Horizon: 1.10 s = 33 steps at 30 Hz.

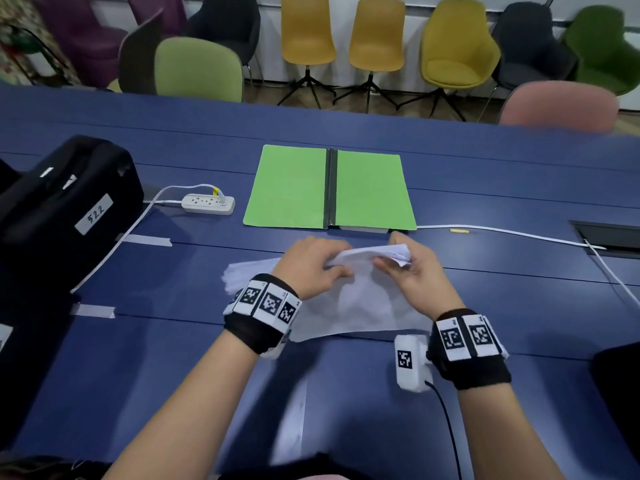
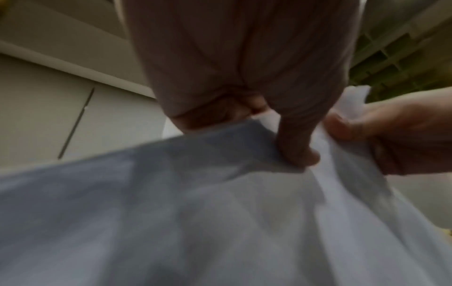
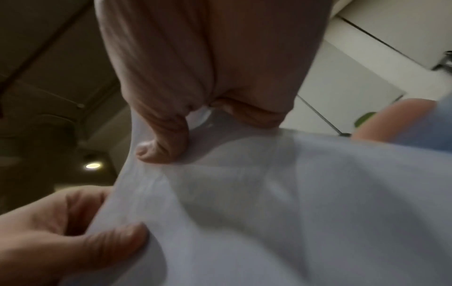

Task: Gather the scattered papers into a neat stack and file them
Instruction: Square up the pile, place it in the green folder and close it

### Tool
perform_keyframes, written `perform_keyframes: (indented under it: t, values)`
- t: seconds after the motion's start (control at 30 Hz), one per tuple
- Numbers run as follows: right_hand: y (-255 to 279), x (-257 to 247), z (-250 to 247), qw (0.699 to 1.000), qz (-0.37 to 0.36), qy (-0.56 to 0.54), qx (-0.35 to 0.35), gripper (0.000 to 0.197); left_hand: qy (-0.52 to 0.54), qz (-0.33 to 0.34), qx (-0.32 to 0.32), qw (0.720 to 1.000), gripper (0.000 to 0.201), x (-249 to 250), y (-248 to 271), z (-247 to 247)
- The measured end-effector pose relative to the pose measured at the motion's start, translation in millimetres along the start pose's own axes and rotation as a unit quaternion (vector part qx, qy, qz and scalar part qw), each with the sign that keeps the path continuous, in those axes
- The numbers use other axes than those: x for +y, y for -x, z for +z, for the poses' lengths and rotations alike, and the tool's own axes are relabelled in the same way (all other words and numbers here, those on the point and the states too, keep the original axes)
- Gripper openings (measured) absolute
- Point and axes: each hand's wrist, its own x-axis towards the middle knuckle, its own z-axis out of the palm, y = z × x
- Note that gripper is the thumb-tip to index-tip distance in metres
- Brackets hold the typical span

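A bundle of white papers (image 1: 372,255) is held above the blue table (image 1: 485,174), its far end lifted and its sheets sagging toward me. My left hand (image 1: 311,263) grips the left part of that far end, thumb under, fingers on top. My right hand (image 1: 403,268) pinches the right corner of the bundle. Both wrist views show the paper (image 2: 220,212) (image 3: 269,203) blurred and curved, with a thumb pressed into it. An open green folder (image 1: 329,188) with a dark spine lies flat just beyond my hands.
A black case (image 1: 59,202) stands at the left. A white power strip (image 1: 209,203) lies left of the folder, and a white cable (image 1: 502,232) runs off to the right. A small yellow item (image 1: 459,231) lies by the cable. Several chairs line the table's far side.
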Motion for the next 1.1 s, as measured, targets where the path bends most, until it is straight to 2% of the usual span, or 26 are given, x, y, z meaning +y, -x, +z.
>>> perform_keyframes:
  t: [0.07, 0.17, 0.27, 0.37, 0.43, 0.47, 0.53, 0.57, 0.63, 0.67, 0.7, 0.73, 0.8, 0.83, 0.97, 1.03, 1.1]
  values:
    - [-2, -9, -3, 0.999, -0.008, -0.026, 0.024, 0.032, -0.004, 0.007, 0.032, 0.999, 0.018, 8, 1, 1]
    - [2, -11, -14, 0.990, 0.011, -0.130, 0.049, 0.026, 0.049, -0.027, 0.080, 0.995, 0.012, 10, 7, 6]
    - [12, 9, -31, 0.994, 0.079, -0.074, -0.008, 0.021, 0.200, -0.117, 0.109, 0.967, 0.016, 3, 10, 3]
    - [20, 27, -44, 0.994, 0.098, -0.042, -0.020, 0.010, 0.300, -0.136, 0.121, 0.936, 0.013, -11, 10, 0]
    - [21, 31, -45, 0.992, 0.090, -0.084, 0.028, 0.014, 0.335, -0.141, 0.115, 0.925, 0.009, -12, 13, -2]
    - [21, 31, -43, 0.986, 0.091, -0.120, 0.076, 0.013, 0.359, -0.143, 0.121, 0.914, 0.009, -12, 14, -4]
    - [23, 29, -35, 0.959, 0.104, -0.222, 0.143, 0.006, 0.420, -0.152, 0.138, 0.884, 0.017, -10, 18, -5]
    - [24, 30, -30, 0.945, 0.116, -0.272, 0.141, 0.015, 0.448, -0.161, 0.146, 0.867, 0.018, -9, 21, -6]
    - [25, 34, -16, 0.929, 0.146, -0.327, 0.094, 0.056, 0.476, -0.188, 0.159, 0.844, 0.015, -11, 25, 0]
    - [26, 33, -9, 0.927, 0.157, -0.330, 0.082, 0.069, 0.484, -0.200, 0.166, 0.836, 0.013, -12, 28, 4]
    - [26, 31, -3, 0.929, 0.156, -0.323, 0.087, 0.071, 0.494, -0.211, 0.173, 0.826, 0.013, -12, 30, 8]
    - [24, 27, 0, 0.932, 0.149, -0.315, 0.104, 0.062, 0.502, -0.219, 0.178, 0.818, 0.015, -12, 31, 11]
    - [17, 19, 2, 0.931, 0.124, -0.305, 0.159, 0.018, 0.519, -0.220, 0.186, 0.804, 0.017, -6, 32, 12]
    - [14, 11, 1, 0.931, 0.103, -0.302, 0.177, 0.007, 0.529, -0.211, 0.191, 0.800, 0.018, 0, 30, 10]
    - [4, -15, 0, 0.940, 0.004, -0.293, 0.175, 0.018, 0.543, -0.158, 0.227, 0.793, 0.018, 18, 22, -1]
    - [2, -13, 1, 0.952, 0.003, -0.269, 0.148, 0.019, 0.557, -0.160, 0.219, 0.785, 0.011, 16, 20, -2]
    - [2, -2, 2, 0.961, 0.041, -0.244, 0.120, 0.019, 0.549, -0.177, 0.201, 0.792, 0.012, 9, 19, 0]
